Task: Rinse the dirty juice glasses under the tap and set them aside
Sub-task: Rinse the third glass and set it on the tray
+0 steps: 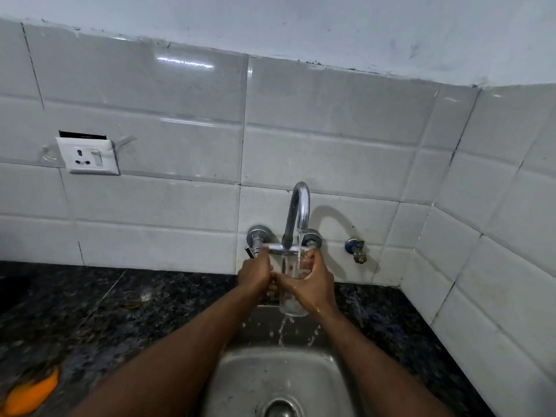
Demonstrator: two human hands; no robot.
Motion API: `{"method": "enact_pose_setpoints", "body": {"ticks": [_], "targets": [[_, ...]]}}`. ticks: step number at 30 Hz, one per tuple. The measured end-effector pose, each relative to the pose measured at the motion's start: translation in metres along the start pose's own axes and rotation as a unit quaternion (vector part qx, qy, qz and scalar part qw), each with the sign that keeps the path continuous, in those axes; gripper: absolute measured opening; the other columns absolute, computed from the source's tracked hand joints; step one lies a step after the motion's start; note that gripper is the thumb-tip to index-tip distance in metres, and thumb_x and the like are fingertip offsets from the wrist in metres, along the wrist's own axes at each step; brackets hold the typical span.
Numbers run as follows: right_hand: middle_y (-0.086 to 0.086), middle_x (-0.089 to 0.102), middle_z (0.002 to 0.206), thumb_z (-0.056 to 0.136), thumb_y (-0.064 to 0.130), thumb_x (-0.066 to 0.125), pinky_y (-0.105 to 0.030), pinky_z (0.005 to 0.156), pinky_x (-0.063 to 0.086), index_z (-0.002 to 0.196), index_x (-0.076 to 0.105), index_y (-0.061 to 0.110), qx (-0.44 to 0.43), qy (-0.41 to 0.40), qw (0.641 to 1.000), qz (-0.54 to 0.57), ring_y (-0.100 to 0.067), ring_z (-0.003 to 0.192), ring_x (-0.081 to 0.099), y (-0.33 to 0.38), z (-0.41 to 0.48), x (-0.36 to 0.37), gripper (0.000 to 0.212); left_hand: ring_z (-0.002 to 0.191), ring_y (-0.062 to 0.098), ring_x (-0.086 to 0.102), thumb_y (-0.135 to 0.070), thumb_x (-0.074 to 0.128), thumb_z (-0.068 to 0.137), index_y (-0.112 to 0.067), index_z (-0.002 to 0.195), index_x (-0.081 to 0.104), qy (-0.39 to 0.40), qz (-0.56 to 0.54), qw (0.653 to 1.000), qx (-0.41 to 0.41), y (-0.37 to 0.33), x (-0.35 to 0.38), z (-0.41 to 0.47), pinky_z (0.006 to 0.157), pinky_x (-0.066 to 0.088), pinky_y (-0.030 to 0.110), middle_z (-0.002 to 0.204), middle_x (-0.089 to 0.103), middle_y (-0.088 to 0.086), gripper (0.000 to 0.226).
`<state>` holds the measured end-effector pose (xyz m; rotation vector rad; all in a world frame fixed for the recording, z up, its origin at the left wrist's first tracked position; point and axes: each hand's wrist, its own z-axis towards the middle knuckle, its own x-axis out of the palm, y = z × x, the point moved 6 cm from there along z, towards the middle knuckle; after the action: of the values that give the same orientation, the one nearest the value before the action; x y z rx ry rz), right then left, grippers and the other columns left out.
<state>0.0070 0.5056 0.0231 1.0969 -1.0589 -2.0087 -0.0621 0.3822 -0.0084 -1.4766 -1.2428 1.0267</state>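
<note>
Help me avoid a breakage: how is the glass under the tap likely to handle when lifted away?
Probably slippery: water runs over the glass and the right hand gripping it. Likely heavier than empty, since the tap pours in. Clear walls suggest fragility.

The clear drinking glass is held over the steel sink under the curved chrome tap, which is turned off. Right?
No: the chrome tap is running. The head view shows water streaming into the clear drinking glass held over the steel sink.
</note>
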Motion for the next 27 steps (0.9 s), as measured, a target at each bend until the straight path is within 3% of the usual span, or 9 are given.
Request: {"method": "enact_pose_setpoints", "body": {"ticks": [4,8,12,15,18,21,23,25,27], "targets": [[0.01,0.064,0.083,0.061,0.041,0.089,-0.01,0.059,0.045,0.103,0.052,0.022,0.028,-0.1,0.994,0.016,-0.007,0.075,0.065,-0.001,-0.002,0.002,0.059,0.087,0.034,0.067,-0.063,0.033,0.093,0.001,0.102,0.068,0.126,-0.1,0.967,-0.196,0.038,0.021,-0.015,0.086,0.055,0.041,0.089,0.072,0.021,0.073],[0.01,0.063,0.075,0.063,0.033,0.09,-0.008,0.054,0.042,0.092,0.054,0.017,0.027,-0.155,0.987,0.03,-0.005,0.066,0.06,0.003,-0.003,0.006,0.049,0.07,0.028,0.067,-0.052,0.034,0.095,-0.005,0.092,0.07,0.182,-0.261,0.922,-0.219,0.031,0.043,-0.029,0.065,0.053,0.031,0.077,0.072,0.016,0.059],[0.005,0.059,0.075,0.065,0.044,0.086,-0.018,0.056,0.043,0.079,0.056,0.015,-0.004,-0.2,0.98,-0.014,-0.012,0.065,0.055,0.004,0.007,0.001,0.045,0.077,0.026,0.067,-0.045,0.04,0.092,-0.004,0.102,0.07,0.128,-0.323,0.916,-0.2,0.026,0.043,-0.027,0.067,0.053,0.032,0.087,0.071,0.014,0.052],[0.005,0.063,0.088,0.073,0.042,0.08,-0.026,0.076,0.046,0.082,0.064,0.016,-0.132,-0.158,0.971,-0.121,-0.01,0.08,0.057,0.011,0.01,0.006,0.031,0.074,0.026,0.071,-0.044,0.058,0.089,-0.007,0.094,0.072,-0.004,-0.217,0.969,-0.119,0.027,0.026,-0.019,0.061,0.057,0.034,0.088,0.075,0.013,0.039],[0.006,0.073,0.081,0.081,0.047,0.067,-0.038,0.083,0.054,0.085,0.069,0.025,-0.003,-0.005,0.999,-0.034,-0.011,0.079,0.068,0.003,0.015,0.003,0.022,0.075,0.025,0.07,-0.04,0.062,0.091,-0.015,0.079,0.067,-0.133,-0.056,0.989,0.02,0.008,-0.002,-0.015,0.072,0.06,0.039,0.084,0.072,0.009,0.028],[-0.001,0.075,0.096,0.091,0.026,0.061,-0.035,0.088,0.053,0.097,0.071,0.019,0.143,0.261,0.945,0.136,-0.019,0.093,0.07,0.011,0.01,0.009,0.013,0.083,0.022,0.068,-0.027,0.062,0.095,-0.014,0.091,0.068,-0.082,-0.013,0.979,0.185,-0.012,-0.011,-0.015,0.075,0.057,0.035,0.093,0.072,0.008,0.015],[0.0,0.071,0.111,0.084,0.011,0.065,-0.036,0.096,0.05,0.111,0.067,0.018,0.095,0.385,0.912,0.101,-0.016,0.104,0.065,0.022,0.008,0.011,0.028,0.08,0.023,0.066,-0.021,0.058,0.097,-0.008,0.09,0.069,-0.037,0.017,0.978,0.204,-0.016,-0.012,-0.011,0.067,0.052,0.029,0.087,0.07,0.008,0.018],[0.001,0.062,0.126,0.078,-0.005,0.064,-0.037,0.104,0.044,0.126,0.058,0.026,-0.042,0.462,0.879,-0.11,-0.014,0.115,0.059,0.021,0.005,0.022,0.057,0.071,0.022,0.063,-0.025,0.051,0.097,-0.008,0.084,0.065,-0.032,0.078,0.989,0.117,-0.014,-0.017,0.002,0.059,0.046,0.027,0.081,0.067,0.008,0.026],[-0.005,0.056,0.136,0.081,0.0,0.064,-0.041,0.118,0.022,0.137,0.051,0.027,-0.218,0.431,0.802,-0.352,-0.023,0.125,0.051,0.012,0.01,0.032,0.064,0.068,0.026,0.063,-0.034,0.047,0.095,-0.006,0.088,0.063,-0.011,0.076,0.997,0.01,-0.006,-0.02,0.011,0.057,0.046,0.029,0.081,0.068,0.012,0.032]]}}
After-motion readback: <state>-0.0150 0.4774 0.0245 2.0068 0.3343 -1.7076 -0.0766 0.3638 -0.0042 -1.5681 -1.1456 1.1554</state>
